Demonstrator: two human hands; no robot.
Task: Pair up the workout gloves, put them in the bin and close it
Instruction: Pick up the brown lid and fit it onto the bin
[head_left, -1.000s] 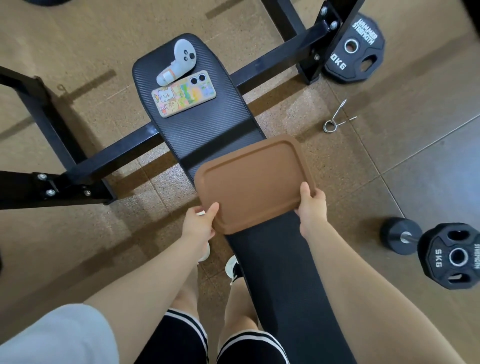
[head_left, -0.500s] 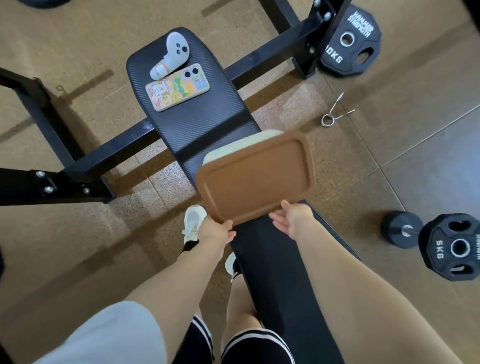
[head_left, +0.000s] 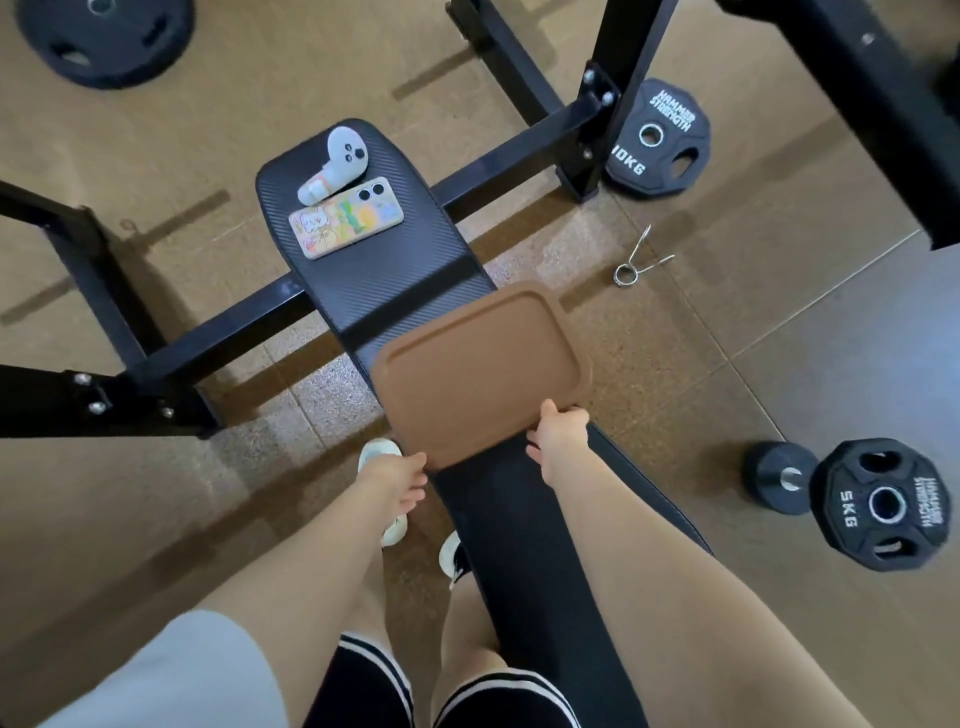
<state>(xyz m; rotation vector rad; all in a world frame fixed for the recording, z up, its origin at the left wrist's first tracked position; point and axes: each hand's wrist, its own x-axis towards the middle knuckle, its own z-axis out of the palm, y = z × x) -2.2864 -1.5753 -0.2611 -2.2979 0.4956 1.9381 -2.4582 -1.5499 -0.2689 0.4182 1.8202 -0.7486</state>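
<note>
From the head view, the brown lid (head_left: 480, 371) lies flat over the bin on the black padded worktop (head_left: 400, 270); the bin itself is hidden beneath it. The right hand (head_left: 562, 435) grips the lid's near right corner, thumb on top. The left hand (head_left: 397, 480) sits at the near left corner with fingers loosely curled, touching the lid's edge. Farther along the worktop lie a phone (head_left: 345, 218) and a white controller (head_left: 335, 163), touching each other.
</note>
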